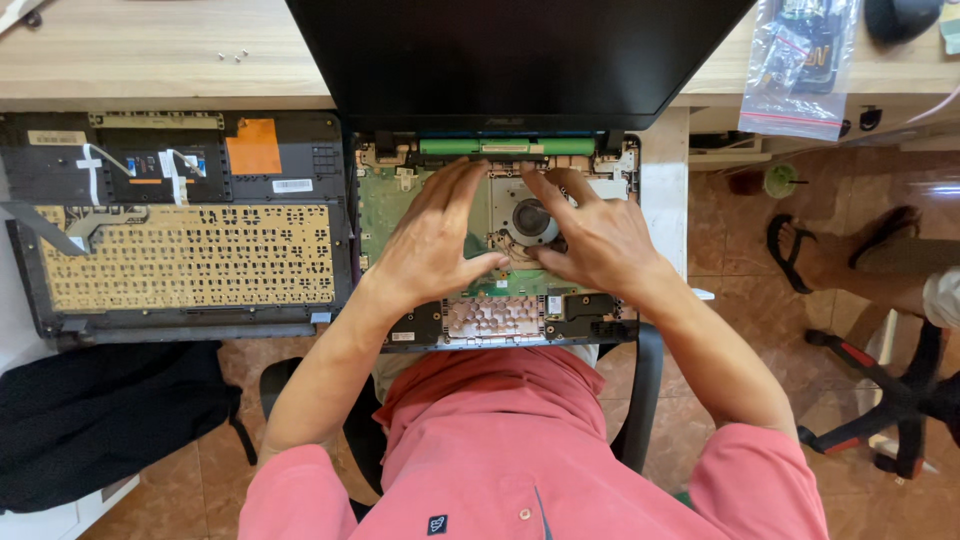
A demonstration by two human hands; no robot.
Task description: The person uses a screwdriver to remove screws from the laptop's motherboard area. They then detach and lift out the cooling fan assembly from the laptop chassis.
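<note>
An opened laptop base (600, 320) rests partly on my lap, its green circuit board and round cooling fan (533, 220) exposed. Its dark screen (520, 60) lies tilted back over the wooden desk. My left hand (435, 240) lies flat on the board left of the fan, fingers spread toward the hinge. My right hand (590, 235) lies on the right side of the board, fingers touching beside the fan. Neither hand holds a tool.
The removed keyboard cover (185, 255) lies upside down to the left, with an orange patch and white ribbon cables. Small screws (233, 56) lie on the wooden desk. A plastic bag of parts (800, 65) is at top right. Another person's sandalled feet (850, 250) and a chair base (890, 400) are at right.
</note>
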